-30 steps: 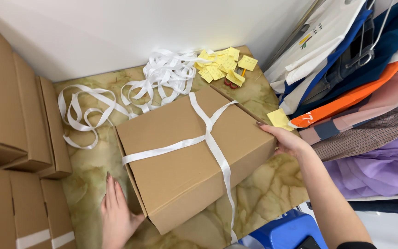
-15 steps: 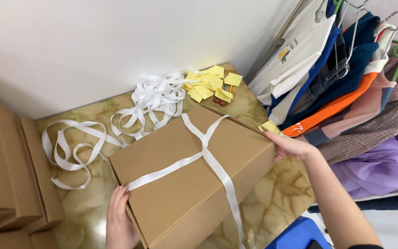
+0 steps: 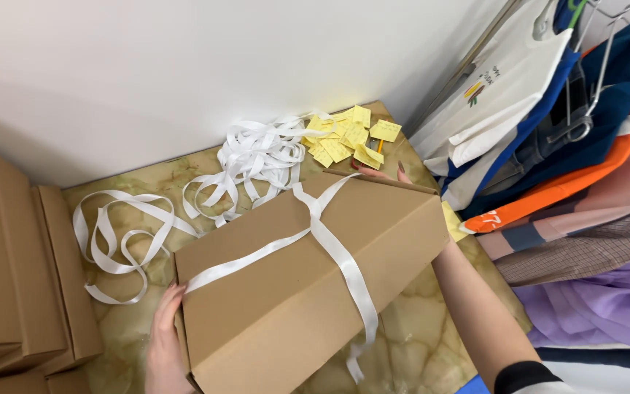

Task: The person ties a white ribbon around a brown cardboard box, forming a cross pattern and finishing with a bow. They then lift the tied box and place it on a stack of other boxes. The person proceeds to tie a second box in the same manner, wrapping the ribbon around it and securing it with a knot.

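Observation:
A brown cardboard box [image 3: 286,292] tied crosswise with white ribbon [image 3: 333,252] is tilted above the marbled table [image 3: 417,343]. My left hand [image 3: 163,335] grips its near left corner. My right hand [image 3: 380,174] reaches over the far right end, with only the fingertips showing behind the box edge; the forearm runs down the box's right side.
Loose white ribbon loops [image 3: 257,157] and another strand [image 3: 118,241] lie behind the box. A pile of yellow paper tags [image 3: 348,138] sits at the far table corner. Stacked brown boxes [image 3: 16,277] stand at the left. Hanging clothes [image 3: 570,168] crowd the right.
The box has been lifted and tipped, its right end raised. My right hand slid from the right edge to the far end. The view shifted downward.

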